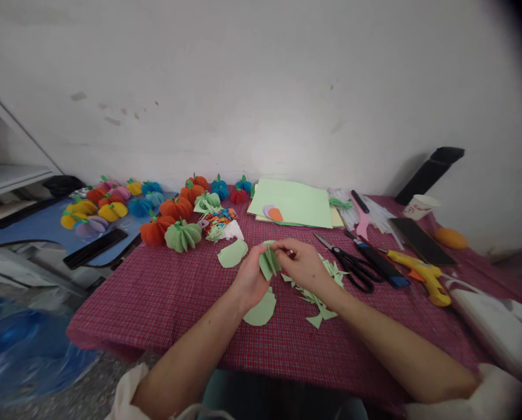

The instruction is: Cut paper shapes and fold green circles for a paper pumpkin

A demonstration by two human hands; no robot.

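Note:
Both hands meet above the middle of the checked cloth. My left hand (251,279) is closed around a small stack of folded light green paper pieces (268,263), which fan apart a little. The fingertips of my right hand (302,263) pinch the upper right edge of these pieces. Below my hands lies a rounded green paper cutout (261,310), partly under the left hand. Another green cutout (232,254) rests to the left. Pointed green paper scraps (317,303) are strewn beneath and beside my right hand.
Black-handled scissors (352,265), a box cutter (381,262) and a yellow glue gun (423,274) lie to the right. Finished paper pumpkins, including a green one (183,235), stand at the left. Green paper sheets (291,201) are stacked by the wall. A paper cup (420,206) stands far right.

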